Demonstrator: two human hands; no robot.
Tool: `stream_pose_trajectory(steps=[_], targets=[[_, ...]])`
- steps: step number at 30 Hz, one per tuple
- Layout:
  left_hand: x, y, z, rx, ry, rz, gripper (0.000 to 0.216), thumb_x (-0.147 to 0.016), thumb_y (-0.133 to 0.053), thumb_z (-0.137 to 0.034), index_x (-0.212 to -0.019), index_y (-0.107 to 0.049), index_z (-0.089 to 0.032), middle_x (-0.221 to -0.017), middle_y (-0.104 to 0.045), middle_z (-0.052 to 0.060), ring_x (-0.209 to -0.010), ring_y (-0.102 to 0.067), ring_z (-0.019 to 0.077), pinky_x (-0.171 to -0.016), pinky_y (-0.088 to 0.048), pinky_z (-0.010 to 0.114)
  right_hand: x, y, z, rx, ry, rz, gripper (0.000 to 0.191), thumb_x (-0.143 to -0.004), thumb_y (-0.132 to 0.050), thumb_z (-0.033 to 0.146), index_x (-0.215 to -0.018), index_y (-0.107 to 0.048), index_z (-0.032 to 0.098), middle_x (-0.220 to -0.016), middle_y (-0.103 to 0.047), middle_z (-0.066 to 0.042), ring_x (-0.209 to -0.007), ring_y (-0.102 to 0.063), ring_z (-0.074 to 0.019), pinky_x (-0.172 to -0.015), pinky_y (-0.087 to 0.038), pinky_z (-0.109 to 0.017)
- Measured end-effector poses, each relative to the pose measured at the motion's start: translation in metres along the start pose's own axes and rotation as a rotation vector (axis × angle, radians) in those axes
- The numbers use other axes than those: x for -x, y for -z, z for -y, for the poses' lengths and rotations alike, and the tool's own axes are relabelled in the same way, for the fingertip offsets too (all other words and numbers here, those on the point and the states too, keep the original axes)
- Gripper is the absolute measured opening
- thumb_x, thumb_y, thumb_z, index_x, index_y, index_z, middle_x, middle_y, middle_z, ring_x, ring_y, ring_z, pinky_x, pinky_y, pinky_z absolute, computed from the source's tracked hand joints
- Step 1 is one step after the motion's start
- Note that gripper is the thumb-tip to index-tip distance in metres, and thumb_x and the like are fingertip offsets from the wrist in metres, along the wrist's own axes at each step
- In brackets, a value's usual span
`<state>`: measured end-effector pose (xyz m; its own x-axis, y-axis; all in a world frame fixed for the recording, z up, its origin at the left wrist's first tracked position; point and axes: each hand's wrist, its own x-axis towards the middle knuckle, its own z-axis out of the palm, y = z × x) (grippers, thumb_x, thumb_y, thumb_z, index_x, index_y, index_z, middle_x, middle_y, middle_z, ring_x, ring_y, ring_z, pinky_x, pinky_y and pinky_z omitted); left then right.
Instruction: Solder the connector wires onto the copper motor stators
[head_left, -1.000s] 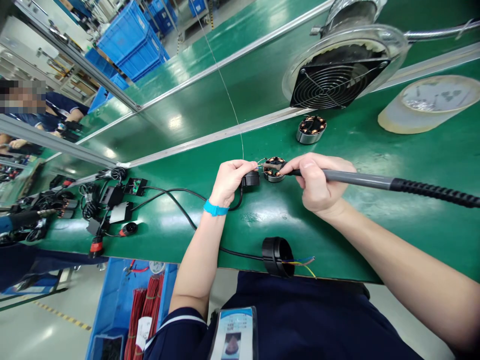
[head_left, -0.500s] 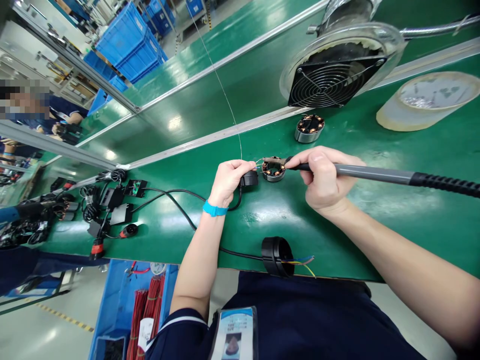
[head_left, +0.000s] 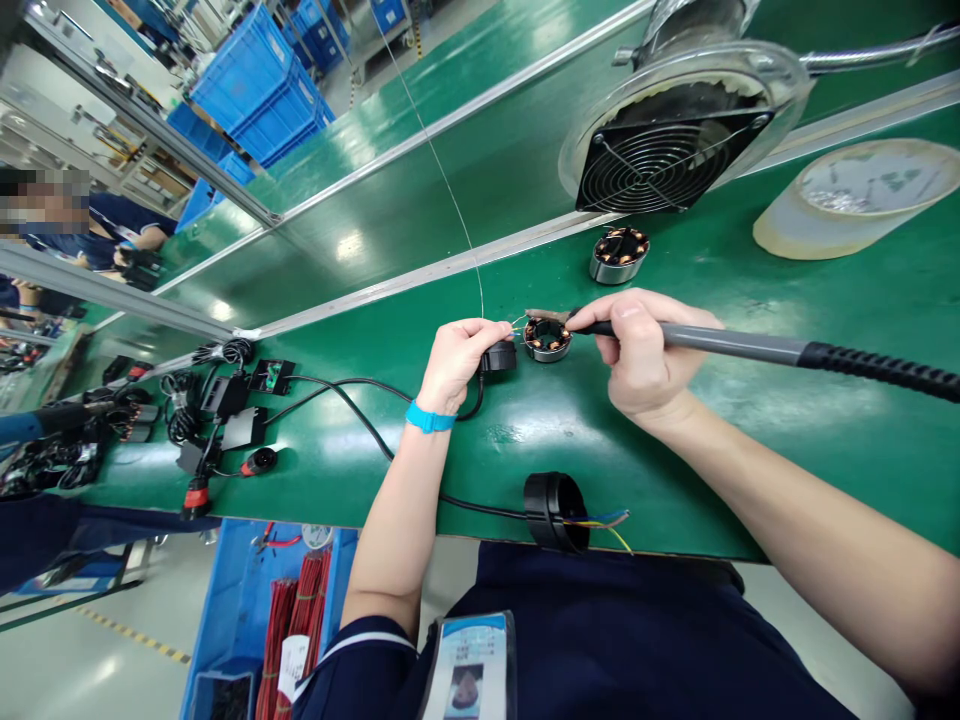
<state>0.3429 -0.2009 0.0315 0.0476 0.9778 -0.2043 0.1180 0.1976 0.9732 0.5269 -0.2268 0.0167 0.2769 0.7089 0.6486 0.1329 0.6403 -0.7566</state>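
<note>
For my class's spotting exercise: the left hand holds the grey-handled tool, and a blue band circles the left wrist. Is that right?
Not quite: the head view shows the right hand holding the grey-handled tool; a blue band circles the left wrist.

Green is being shown by the bench (head_left: 495,440), grey and black by the handheld tool (head_left: 750,343), copper and black by the coil ring (head_left: 551,352), bright blue by the wristband (head_left: 429,416). Yellow-and-black stripes are being displayed by floor tape (head_left: 127,631).
</note>
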Motion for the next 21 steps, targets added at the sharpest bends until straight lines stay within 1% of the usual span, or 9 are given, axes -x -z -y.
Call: stream_pose_trajectory(steps=[2, 4, 8, 11, 13, 16, 21], targets=[[0.0, 0.0, 0.0, 0.005, -0.004, 0.0, 0.025, -0.07, -0.082, -0.039, -0.066, -0.075, -0.015, -0.072, -0.07, 0.003, -0.072, -0.059, 0.0128, -0.071, -0.042, 0.026, -0.002, -0.002, 0.0, 0.001, 0.012, 0.036, 0.036, -0.104, -0.049, 0.031, -0.081, -0.075, 0.022, -0.062, -0.061, -0.001, -0.058, -0.063, -0.0176, -0.06, -0.051, -0.033], [0.0, -0.001, 0.0, 0.01, -0.008, 0.003, 0.025, -0.071, -0.082, -0.039, -0.066, -0.075, -0.015, -0.072, -0.07, 0.003, -0.072, -0.059, 0.0126, -0.072, -0.042, 0.026, -0.003, -0.004, 0.001, 0.009, 0.031, 0.07, 0.034, -0.105, -0.049, 0.03, -0.085, -0.074, 0.021, -0.067, -0.064, -0.001, -0.062, -0.064, -0.0173, -0.066, -0.054, -0.033], [0.002, -0.001, -0.002, 0.022, -0.02, 0.015, 0.025, -0.072, -0.082, -0.04, -0.067, -0.075, -0.016, -0.072, -0.07, 0.003, -0.07, -0.058, 0.0118, -0.071, -0.042, 0.025, -0.006, -0.008, 0.001, 0.1, 0.049, 0.157, 0.026, -0.105, -0.049, 0.027, -0.101, -0.074, 0.021, -0.078, -0.067, -0.003, -0.07, -0.065, -0.0177, -0.074, -0.055, -0.034], [0.003, -0.001, -0.003, 0.032, -0.022, 0.021, 0.026, -0.071, -0.082, -0.041, -0.069, -0.076, -0.016, -0.073, -0.071, 0.003, -0.071, -0.06, 0.0122, -0.071, -0.043, 0.025, -0.008, -0.01, -0.004, 0.147, 0.109, 0.228, 0.019, -0.1, -0.058, 0.023, -0.113, -0.072, 0.023, -0.089, -0.068, -0.004, -0.082, -0.066, -0.0203, -0.078, -0.055, -0.036], [0.003, -0.001, -0.003, 0.025, -0.025, 0.024, 0.026, -0.071, -0.082, -0.041, -0.069, -0.076, -0.016, -0.074, -0.071, 0.003, -0.072, -0.06, 0.0123, -0.071, -0.043, 0.025, -0.008, -0.012, -0.008, 0.133, 0.161, 0.26, 0.026, -0.096, -0.062, 0.018, -0.121, -0.069, 0.023, -0.094, -0.068, -0.005, -0.088, -0.065, -0.0215, -0.082, -0.055, -0.037], [0.002, -0.001, -0.002, 0.0, -0.04, 0.032, 0.028, -0.071, -0.081, -0.043, -0.07, -0.076, -0.016, -0.074, -0.071, 0.003, -0.071, -0.059, 0.012, -0.07, -0.042, 0.025, -0.008, -0.014, -0.015, 0.099, 0.199, 0.304, 0.036, -0.094, -0.061, 0.012, -0.127, -0.066, 0.024, -0.097, -0.067, -0.004, -0.092, -0.064, -0.0217, -0.086, -0.055, -0.037], [0.004, 0.001, -0.004, -0.097, -0.103, 0.024, 0.029, -0.076, -0.079, -0.045, -0.078, -0.079, -0.016, -0.079, -0.073, 0.004, -0.074, -0.06, 0.0142, -0.072, -0.042, 0.025, -0.002, -0.021, -0.02, 0.105, 0.166, 0.359, 0.037, -0.098, -0.053, 0.011, -0.13, -0.064, 0.026, -0.105, -0.063, -0.005, -0.098, -0.062, -0.0208, -0.091, -0.054, -0.037]])
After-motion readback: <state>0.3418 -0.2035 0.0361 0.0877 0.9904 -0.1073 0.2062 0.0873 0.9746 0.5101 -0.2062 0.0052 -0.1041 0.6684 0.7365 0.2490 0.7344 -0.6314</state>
